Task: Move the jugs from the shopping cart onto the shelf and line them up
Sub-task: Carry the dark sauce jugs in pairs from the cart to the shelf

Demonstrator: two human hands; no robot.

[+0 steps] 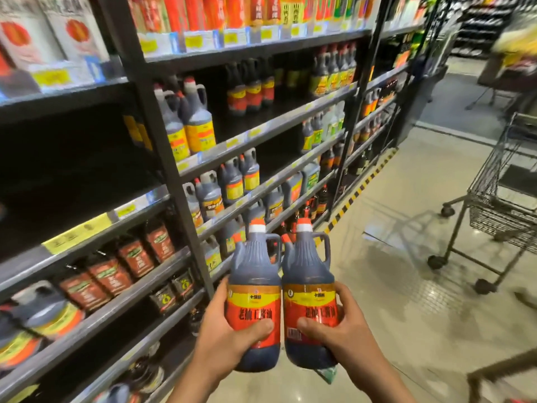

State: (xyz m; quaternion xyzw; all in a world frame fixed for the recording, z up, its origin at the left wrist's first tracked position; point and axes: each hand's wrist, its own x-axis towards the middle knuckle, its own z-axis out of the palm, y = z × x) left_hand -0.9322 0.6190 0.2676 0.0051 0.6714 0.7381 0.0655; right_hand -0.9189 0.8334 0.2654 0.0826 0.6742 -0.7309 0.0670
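Two dark soy-sauce jugs with red and yellow labels and orange caps stand upright side by side in front of me. My left hand grips the left jug around its lower body. My right hand grips the right jug the same way. The jugs touch each other. The shelf unit fills the left of the view, stocked with similar jugs and bottles. The wire shopping cart stands on the aisle floor to the right, apart from my hands.
A wide dark gap lies on the left shelf at about chest height. Yellow price tags run along the shelf edges. Black-and-yellow tape marks the floor by the shelf base. Another cart's edge shows at the lower right.
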